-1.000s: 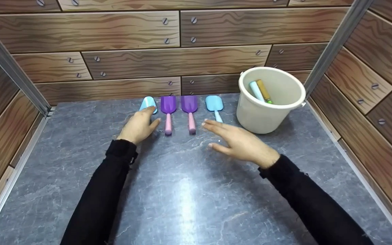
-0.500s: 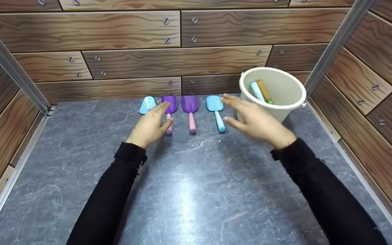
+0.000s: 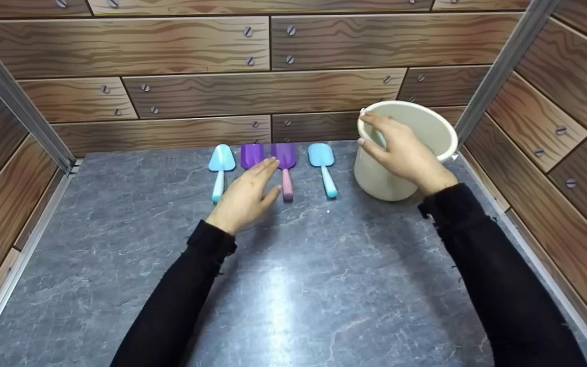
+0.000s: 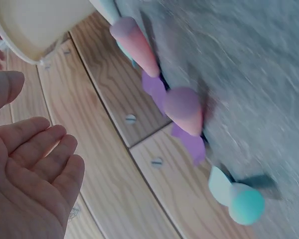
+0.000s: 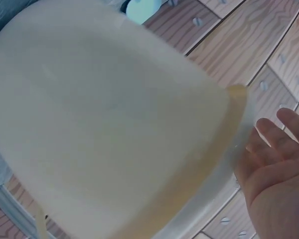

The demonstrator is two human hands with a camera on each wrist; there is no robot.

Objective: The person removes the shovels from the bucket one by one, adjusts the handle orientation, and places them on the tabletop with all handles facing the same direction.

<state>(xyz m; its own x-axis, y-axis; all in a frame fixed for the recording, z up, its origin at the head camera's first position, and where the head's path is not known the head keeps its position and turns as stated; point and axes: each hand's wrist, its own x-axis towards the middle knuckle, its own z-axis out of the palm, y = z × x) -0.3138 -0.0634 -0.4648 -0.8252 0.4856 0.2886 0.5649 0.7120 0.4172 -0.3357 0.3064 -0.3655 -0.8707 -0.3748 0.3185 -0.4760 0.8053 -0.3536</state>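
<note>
Hovering above the grey bench (image 3: 293, 285), my left hand (image 3: 245, 199) has its fingers nearly straight and close together, with the thumb apart from them, and it holds nothing. From the head view it covers the handle of the left purple shovel (image 3: 251, 154); in the left wrist view the palm is clearly apart from the shovels. My right hand (image 3: 408, 155) is at the left side of the rim of the white bucket (image 3: 385, 181), with relaxed fingers and the thumb spread away, also without any grip; whether it touches the rim, I cannot tell. Between this thumb and the fingers, a light-blue piece (image 3: 379, 136) shows inside the bucket, mostly hidden.

Near the back wall (image 3: 196, 46), 4 shovels lie in a row, their handles pointing toward me. At the left end is a light-blue shovel (image 3: 221, 160) with a tapered scoop, then come the 2 purple ones with pink handles, the right purple shovel (image 3: 284, 154) being fully visible, and then a blue shovel (image 3: 321, 155), nearest to the bucket, which stands upright. Black sleeves (image 3: 171, 295) cover my arms.
</note>
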